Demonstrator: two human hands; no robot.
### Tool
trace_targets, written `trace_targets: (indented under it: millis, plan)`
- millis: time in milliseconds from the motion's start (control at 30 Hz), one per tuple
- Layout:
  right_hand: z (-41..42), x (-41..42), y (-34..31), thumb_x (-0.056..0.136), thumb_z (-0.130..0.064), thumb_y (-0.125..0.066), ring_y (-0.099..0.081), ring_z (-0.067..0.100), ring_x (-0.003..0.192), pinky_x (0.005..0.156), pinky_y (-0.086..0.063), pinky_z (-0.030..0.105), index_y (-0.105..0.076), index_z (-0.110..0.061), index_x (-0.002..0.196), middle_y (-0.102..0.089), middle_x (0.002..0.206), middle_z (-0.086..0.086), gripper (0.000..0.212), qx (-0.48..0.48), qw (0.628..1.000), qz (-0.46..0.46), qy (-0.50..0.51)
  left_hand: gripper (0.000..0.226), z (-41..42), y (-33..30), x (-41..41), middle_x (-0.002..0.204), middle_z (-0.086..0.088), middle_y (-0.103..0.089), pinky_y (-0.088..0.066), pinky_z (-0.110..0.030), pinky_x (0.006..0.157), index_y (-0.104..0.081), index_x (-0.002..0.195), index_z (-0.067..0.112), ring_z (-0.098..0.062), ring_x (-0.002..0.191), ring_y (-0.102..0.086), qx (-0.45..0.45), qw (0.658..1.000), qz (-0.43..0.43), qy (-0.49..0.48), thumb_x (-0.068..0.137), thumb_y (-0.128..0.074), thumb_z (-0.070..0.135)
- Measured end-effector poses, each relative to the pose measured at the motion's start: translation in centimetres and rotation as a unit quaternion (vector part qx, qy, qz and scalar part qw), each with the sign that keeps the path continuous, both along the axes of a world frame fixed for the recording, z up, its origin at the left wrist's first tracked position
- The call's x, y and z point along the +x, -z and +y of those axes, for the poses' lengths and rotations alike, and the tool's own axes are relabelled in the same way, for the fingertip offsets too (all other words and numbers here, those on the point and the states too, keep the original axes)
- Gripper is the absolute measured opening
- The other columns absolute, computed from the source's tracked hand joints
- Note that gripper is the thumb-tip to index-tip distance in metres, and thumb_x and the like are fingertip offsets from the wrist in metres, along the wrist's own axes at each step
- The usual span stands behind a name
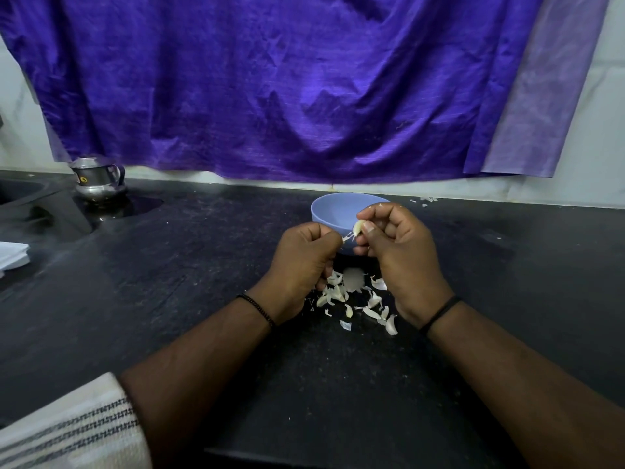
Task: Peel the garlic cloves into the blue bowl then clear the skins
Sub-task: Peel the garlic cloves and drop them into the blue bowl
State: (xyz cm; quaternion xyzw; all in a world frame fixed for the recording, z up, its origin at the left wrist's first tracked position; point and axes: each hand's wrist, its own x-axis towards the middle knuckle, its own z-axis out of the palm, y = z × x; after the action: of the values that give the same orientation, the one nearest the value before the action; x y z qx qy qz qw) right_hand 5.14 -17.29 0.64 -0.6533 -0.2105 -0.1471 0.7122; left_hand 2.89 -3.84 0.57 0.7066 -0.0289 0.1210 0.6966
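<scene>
My right hand [402, 252] pinches a pale garlic clove [357, 227] between thumb and fingers, just in front of the blue bowl [334, 211]. My left hand [304, 262] pinches a strip of skin [347, 237] that still hangs from the clove. Both hands are held above the black counter, close together. Under them lies a heap of garlic skins and cloves [351, 299] around a whitish garlic piece [352, 278]. The bowl's inside looks bare where it shows; my hands hide its near side.
A steel pot [98, 179] stands at the back left by a sink edge [20, 194]. A white cloth [12, 255] lies at the far left. Purple fabric [270, 89] hangs on the wall. A few skin bits [424, 200] lie behind the bowl.
</scene>
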Motion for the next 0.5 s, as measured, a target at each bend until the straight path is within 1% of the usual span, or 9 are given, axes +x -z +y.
trace_targets:
  millis: [200,300,400,467,500]
  plan:
    - [0.12,0.10,-0.27,0.097,0.006,-0.053,-0.059,0.005,0.067,0.062,-0.055,0.021,-0.061,-0.010,0.095,-0.064,0.081,0.001,0.018,0.043,0.999,0.019,0.015,0.023,0.04,0.02,-0.20,0.050,-0.002,-0.044,-0.030,-0.021,0.038,-0.053,0.070,0.008,-0.008,0.038,-0.036,0.032,0.999,-0.009,0.001,0.093,-0.053,0.005]
    - [-0.09,0.15,-0.36,0.097,0.004,-0.054,-0.059,0.006,0.068,0.061,-0.054,0.020,-0.062,-0.013,0.094,-0.064,0.082,0.001,0.019,0.044,0.999,0.020,0.024,0.022,0.09,0.29,0.00,0.051,-0.001,-0.045,-0.032,-0.019,0.038,-0.056,0.073,0.004,-0.007,0.040,-0.037,0.081,0.996,-0.034,-0.009,0.094,-0.052,0.005]
    - [-0.17,0.10,-0.46,0.097,0.003,-0.055,-0.059,0.006,0.068,0.061,-0.053,0.020,-0.063,-0.012,0.095,-0.065,0.083,0.001,0.017,0.031,0.999,0.018,0.025,0.030,0.09,0.64,0.29,0.055,0.002,-0.048,-0.032,-0.017,0.043,-0.057,0.073,0.001,-0.006,0.045,-0.039,0.113,0.991,-0.071,-0.017,0.098,-0.055,0.017]
    - [-0.14,0.01,-0.49,0.097,0.004,-0.054,-0.060,0.005,0.065,0.061,-0.054,0.020,-0.062,-0.008,0.097,-0.065,0.081,0.003,0.014,0.019,0.999,0.020,0.019,0.037,-0.05,0.64,0.26,0.053,0.009,-0.050,-0.032,-0.015,0.044,-0.058,0.073,0.001,-0.003,0.045,-0.041,0.120,0.989,-0.090,-0.013,0.100,-0.055,0.028]
    - [-0.12,-0.05,-0.47,0.097,0.004,-0.054,-0.061,0.005,0.065,0.062,-0.055,0.022,-0.062,-0.008,0.097,-0.066,0.080,0.003,0.014,0.012,1.000,0.019,0.016,0.037,-0.10,0.58,0.19,0.052,0.012,-0.052,-0.033,-0.013,0.045,-0.060,0.074,0.004,0.000,0.045,-0.043,0.122,0.988,-0.097,-0.007,0.100,-0.055,0.030]
